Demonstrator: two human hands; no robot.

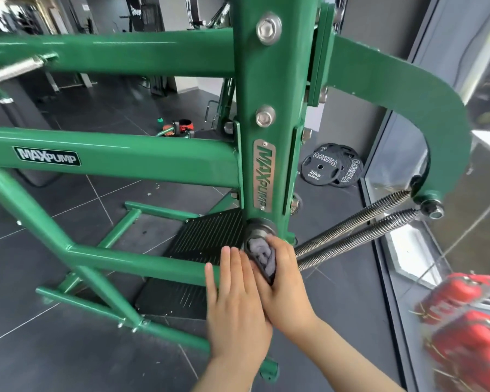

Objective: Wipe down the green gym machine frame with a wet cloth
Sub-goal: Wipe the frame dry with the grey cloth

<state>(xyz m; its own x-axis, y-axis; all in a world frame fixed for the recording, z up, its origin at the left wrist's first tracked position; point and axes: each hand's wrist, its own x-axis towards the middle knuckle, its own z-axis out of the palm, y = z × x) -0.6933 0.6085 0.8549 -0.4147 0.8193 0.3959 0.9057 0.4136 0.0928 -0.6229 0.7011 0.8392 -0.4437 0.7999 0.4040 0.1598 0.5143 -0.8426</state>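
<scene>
The green gym machine frame [142,159] fills the view, with a vertical post [266,89] in the middle and horizontal bars running left. A crumpled grey cloth [262,257] sits low on the post, just under a black round fitting [259,227]. My right hand [283,284] grips the cloth and holds it against the post. My left hand [235,301] lies beside it with straight fingers, flat against the frame and touching the right hand.
Two metal springs [354,233] run from the post's base up right to a curved green arm [425,108]. Black weight plates [330,165] lie on the dark tiled floor. A black ribbed footplate [210,236] sits below. Red objects [470,326] stand at the right.
</scene>
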